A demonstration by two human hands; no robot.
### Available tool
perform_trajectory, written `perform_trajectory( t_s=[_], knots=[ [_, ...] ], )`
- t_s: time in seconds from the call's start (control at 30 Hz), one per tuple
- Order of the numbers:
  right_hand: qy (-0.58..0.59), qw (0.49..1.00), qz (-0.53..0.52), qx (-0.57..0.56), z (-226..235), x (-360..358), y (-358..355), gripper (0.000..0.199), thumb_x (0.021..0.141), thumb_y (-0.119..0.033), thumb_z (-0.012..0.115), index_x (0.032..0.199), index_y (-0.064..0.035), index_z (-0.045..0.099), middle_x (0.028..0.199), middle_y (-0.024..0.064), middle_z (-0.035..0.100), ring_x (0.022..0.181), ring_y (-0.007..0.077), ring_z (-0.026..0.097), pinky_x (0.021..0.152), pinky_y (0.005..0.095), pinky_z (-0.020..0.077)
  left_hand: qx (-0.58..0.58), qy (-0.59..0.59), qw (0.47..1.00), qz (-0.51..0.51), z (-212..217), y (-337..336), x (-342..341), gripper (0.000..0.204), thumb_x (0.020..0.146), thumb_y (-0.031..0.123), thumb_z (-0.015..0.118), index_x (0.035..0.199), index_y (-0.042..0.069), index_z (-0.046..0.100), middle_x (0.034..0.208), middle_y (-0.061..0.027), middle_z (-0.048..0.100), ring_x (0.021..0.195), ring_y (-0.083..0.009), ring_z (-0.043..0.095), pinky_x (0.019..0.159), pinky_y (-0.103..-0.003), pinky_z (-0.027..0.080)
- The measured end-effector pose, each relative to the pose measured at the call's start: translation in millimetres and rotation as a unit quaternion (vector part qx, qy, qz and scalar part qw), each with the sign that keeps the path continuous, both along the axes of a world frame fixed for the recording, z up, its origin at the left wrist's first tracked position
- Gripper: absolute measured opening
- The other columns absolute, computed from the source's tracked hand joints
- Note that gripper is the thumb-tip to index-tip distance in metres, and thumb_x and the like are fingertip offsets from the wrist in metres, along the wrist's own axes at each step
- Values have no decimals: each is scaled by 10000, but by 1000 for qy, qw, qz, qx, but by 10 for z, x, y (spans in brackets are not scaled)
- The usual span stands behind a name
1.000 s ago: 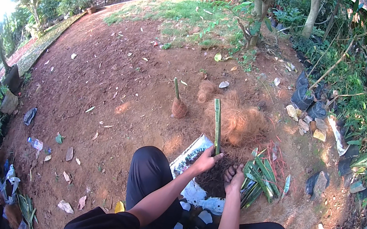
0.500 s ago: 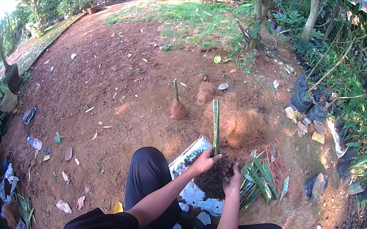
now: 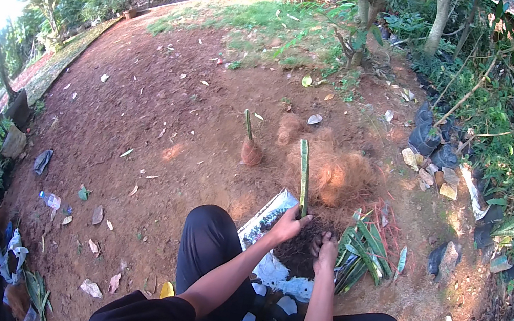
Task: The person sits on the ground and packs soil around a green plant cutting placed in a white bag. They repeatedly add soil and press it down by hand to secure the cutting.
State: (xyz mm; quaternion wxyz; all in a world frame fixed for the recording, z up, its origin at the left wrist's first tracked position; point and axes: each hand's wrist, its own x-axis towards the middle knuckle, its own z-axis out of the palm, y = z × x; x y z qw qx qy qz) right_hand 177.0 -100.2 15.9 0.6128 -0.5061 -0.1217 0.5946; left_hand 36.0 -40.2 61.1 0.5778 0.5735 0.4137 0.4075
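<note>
My left hand (image 3: 286, 227) is closed around the lower end of an upright snake plant leaf (image 3: 304, 172), green with pale edges. The leaf's base is hidden by the fingers and the dark soil (image 3: 296, 252). This soil sits in an opened white sack (image 3: 270, 270) between my knees. My right hand (image 3: 324, 250) is at the soil's right side, its dirty fingers curled in on some soil. Just right of it lies a pile of cut snake plant leaves (image 3: 366, 252). Farther off, a brown fibre-wrapped ball (image 3: 251, 152) stands with a leaf piece upright in it.
Loose coconut fibre (image 3: 333, 174) is heaped beyond the sack, with red strings (image 3: 389, 232) near the leaf pile. Stones (image 3: 449, 184) and black plant bags (image 3: 424, 139) line the right side. A plastic bottle (image 3: 49, 199) lies left. A tree trunk (image 3: 362, 21) rises at the back.
My right hand has turned over, its fingers curling in more at the soil's edge. The left hand and its leaf have hardly moved.
</note>
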Motion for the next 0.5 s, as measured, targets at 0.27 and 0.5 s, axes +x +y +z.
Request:
perform_trajectory(
  t_s=[0.27,0.5],
  knots=[
    [-194,980,-34,13,-27,-78,43,305,977,-380,483,921,-91,563,723,-1,521,600,113,490,512,263,398,10,-9,1000,6,-122,22,-14,213,901,160,604,1017,3,519,841,-38,552,803,-144,491,762,-310,424],
    [-104,991,-44,-70,97,-65,81,506,897,-614,475,781,-127,552,634,-10,518,537,121,492,489,264,380,5,24,1000,18,-63,8,-100,221,898,162,605,1027,4,520,842,-42,553,806,-146,496,774,-314,427]
  ],
)
